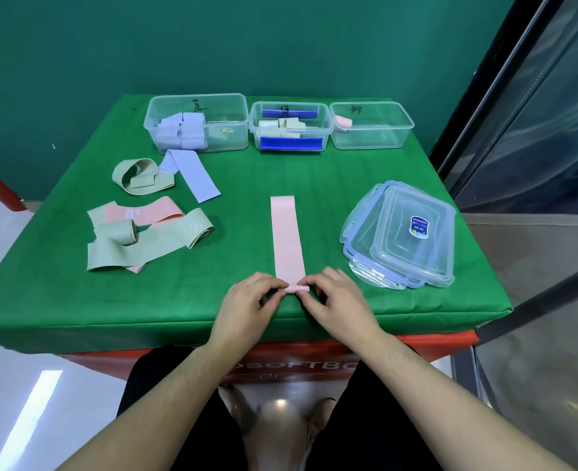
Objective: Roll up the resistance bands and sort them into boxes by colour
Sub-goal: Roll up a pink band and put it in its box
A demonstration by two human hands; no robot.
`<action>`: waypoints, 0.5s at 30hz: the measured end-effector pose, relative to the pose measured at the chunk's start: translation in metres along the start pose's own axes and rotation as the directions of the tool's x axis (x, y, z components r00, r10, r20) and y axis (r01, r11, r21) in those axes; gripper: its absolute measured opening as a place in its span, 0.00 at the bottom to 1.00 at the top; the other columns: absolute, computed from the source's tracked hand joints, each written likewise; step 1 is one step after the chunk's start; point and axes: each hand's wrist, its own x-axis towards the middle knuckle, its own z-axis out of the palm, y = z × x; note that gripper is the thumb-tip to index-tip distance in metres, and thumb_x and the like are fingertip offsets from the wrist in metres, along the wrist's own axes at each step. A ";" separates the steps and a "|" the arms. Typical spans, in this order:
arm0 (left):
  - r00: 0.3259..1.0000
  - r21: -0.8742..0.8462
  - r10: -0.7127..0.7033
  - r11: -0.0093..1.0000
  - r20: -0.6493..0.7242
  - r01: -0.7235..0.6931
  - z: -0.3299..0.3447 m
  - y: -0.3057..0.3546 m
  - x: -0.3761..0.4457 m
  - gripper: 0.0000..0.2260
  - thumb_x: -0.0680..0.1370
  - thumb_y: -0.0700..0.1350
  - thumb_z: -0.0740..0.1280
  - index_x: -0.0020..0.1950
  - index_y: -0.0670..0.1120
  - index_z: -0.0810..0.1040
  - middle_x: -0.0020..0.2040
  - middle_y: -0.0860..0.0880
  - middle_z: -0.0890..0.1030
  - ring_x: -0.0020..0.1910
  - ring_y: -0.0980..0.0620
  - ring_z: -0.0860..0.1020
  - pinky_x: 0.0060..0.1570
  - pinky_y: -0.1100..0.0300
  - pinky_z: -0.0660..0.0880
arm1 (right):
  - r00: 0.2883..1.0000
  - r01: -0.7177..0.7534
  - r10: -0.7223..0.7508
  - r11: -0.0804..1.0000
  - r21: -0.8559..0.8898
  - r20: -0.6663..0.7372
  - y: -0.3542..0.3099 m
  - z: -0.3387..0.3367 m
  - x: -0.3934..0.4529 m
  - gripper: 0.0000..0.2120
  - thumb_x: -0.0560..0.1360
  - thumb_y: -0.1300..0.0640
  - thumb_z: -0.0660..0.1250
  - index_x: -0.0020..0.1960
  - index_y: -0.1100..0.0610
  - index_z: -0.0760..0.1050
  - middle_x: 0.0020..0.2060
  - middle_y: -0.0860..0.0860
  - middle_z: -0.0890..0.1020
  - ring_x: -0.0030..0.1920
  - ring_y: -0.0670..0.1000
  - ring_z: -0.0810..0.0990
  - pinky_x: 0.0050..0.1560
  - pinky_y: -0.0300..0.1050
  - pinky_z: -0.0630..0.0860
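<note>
Pinching the pink band's (286, 236) rolled near end are left hand (251, 299) and right hand (333, 297).

a green band (197, 229) reads "30"; the red box front (314, 363) shows "osoftb".

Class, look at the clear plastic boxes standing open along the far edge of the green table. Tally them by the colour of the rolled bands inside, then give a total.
Clear plastic box with lilac rolls: 1
Clear plastic box with pale green rolls: 1
Clear plastic box with a pink roll: 1
Total: 3 boxes
</note>
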 end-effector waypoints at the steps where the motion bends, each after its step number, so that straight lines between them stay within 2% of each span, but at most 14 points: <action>1: 1.000 -0.005 0.004 1.000 0.003 -0.004 0.000 -0.001 -0.004 0.05 0.76 0.44 0.73 0.51 0.49 0.84 0.46 0.58 0.81 0.39 0.61 0.74 0.44 0.66 0.71 | 1.000 0.007 -0.007 1.000 -0.001 -0.003 0.000 0.001 -0.004 0.08 0.77 0.46 0.68 0.52 0.48 0.82 0.37 0.40 0.68 0.42 0.44 0.67 0.46 0.40 0.63; 3: 1.000 -0.008 0.010 1.000 0.013 -0.010 0.002 -0.004 -0.009 0.05 0.76 0.45 0.73 0.51 0.50 0.84 0.46 0.58 0.81 0.41 0.63 0.73 0.46 0.57 0.75 | 1.000 0.006 -0.006 1.000 0.008 -0.012 0.000 0.003 -0.008 0.09 0.76 0.46 0.69 0.52 0.49 0.82 0.40 0.40 0.69 0.44 0.44 0.67 0.48 0.41 0.65; 5: 1.000 -0.009 0.005 1.000 0.019 -0.005 0.002 -0.004 -0.008 0.05 0.76 0.45 0.72 0.52 0.50 0.84 0.47 0.58 0.81 0.41 0.63 0.72 0.46 0.54 0.76 | 1.000 -0.018 0.018 1.000 0.026 -0.025 0.000 0.004 -0.008 0.09 0.76 0.48 0.70 0.53 0.50 0.82 0.42 0.42 0.71 0.46 0.46 0.69 0.50 0.42 0.68; 9: 1.000 0.011 -0.020 1.000 0.023 0.020 0.001 -0.002 -0.004 0.06 0.78 0.46 0.71 0.54 0.50 0.84 0.48 0.58 0.77 0.36 0.57 0.73 0.43 0.57 0.74 | 0.998 0.036 -0.034 0.999 0.035 -0.049 0.000 0.001 -0.004 0.08 0.75 0.52 0.72 0.54 0.51 0.80 0.47 0.45 0.75 0.50 0.49 0.73 0.54 0.41 0.69; 12: 0.999 0.022 -0.028 0.999 0.021 0.028 0.002 -0.002 -0.005 0.08 0.78 0.46 0.70 0.56 0.49 0.84 0.47 0.58 0.76 0.36 0.56 0.73 0.43 0.57 0.74 | 0.992 0.124 -0.124 0.992 0.024 -0.006 0.001 -0.001 0.000 0.06 0.75 0.54 0.72 0.51 0.51 0.81 0.46 0.44 0.77 0.47 0.49 0.73 0.52 0.41 0.69; 15: 0.999 0.034 -0.029 0.999 0.020 0.028 0.001 0.000 -0.002 0.08 0.78 0.46 0.70 0.57 0.49 0.83 0.49 0.57 0.76 0.35 0.56 0.73 0.42 0.57 0.73 | 0.989 0.141 -0.141 0.990 0.018 0.030 0.007 -0.001 0.005 0.06 0.76 0.53 0.71 0.52 0.52 0.81 0.46 0.45 0.78 0.48 0.49 0.74 0.52 0.42 0.71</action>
